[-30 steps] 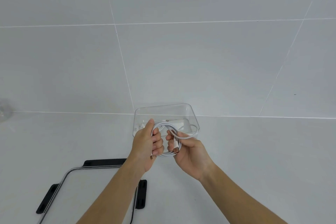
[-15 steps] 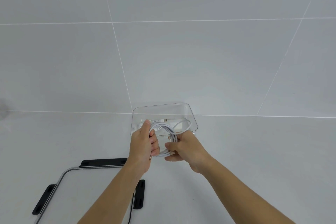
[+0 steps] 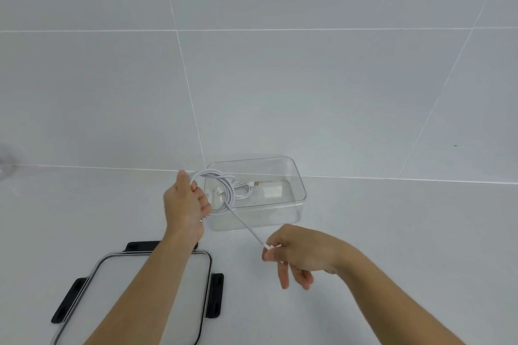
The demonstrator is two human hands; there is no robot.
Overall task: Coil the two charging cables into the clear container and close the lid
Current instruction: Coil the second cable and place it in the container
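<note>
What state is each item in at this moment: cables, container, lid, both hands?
Container, open, upright.
Lid, off, flat on the surface.
Held cable, looped, free end stretched straight.
Second cable, coiled inside the container.
Left hand, gripping the loops.
Right hand, pinching the plug end.

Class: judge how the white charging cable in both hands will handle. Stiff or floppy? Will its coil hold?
Probably floppy: the white charging cable bends into tight loops in the left hand. The coil likely springs loose if released, since only that grip holds it. Seemingly light: the right hand merely pinches its end.
</note>
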